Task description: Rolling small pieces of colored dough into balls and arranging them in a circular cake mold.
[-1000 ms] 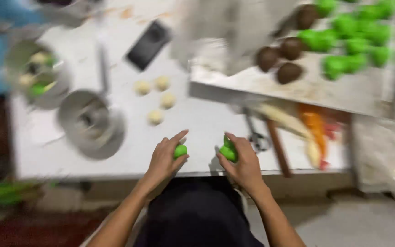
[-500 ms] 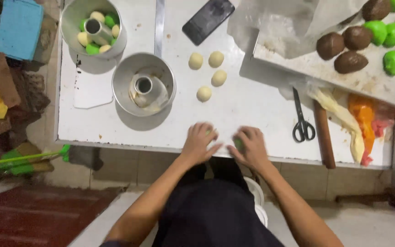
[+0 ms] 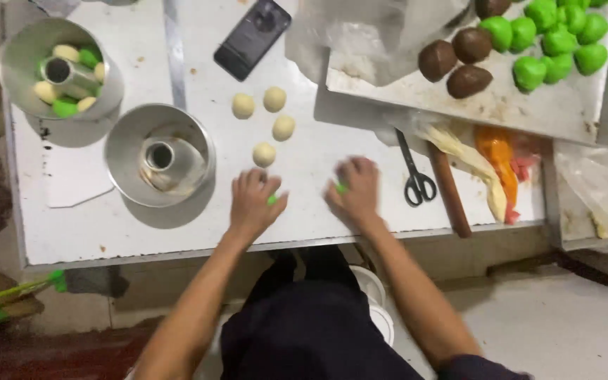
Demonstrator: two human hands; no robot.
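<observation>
Both hands have moved up the table since a second ago. Back then they were at the near edge, each holding a small green dough ball up in the fingers. Now the left hand (image 3: 253,203) lies flat on the table (image 3: 93,225) with a bit of green dough (image 3: 273,200) peeking out under the palm. The right hand (image 3: 355,184) lies flat too, pressing on its own green bit (image 3: 341,188). The hands are apart, each one covering a piece. It looks like the dough is being rolled against the table, not held up any more.

Just past the left hand sit four pale dough balls (image 3: 264,154), one near and three farther. Left of them is an empty ring pan (image 3: 159,156). Farther left is another pan (image 3: 59,69) with pale and green balls in it. A dark phone (image 3: 252,39) lies at the far side.

To the right are scissors (image 3: 415,179) and a brown rolling pin (image 3: 450,191), with orange and white dough (image 3: 495,158) beside them. A tray (image 3: 529,112) at the far right holds brown balls (image 3: 459,60) and many green balls (image 3: 550,35).

The table is white and dusty with flour. Below it the floor (image 3: 564,317) is pale, and a broom with a green head (image 3: 8,295) lies at the left.
</observation>
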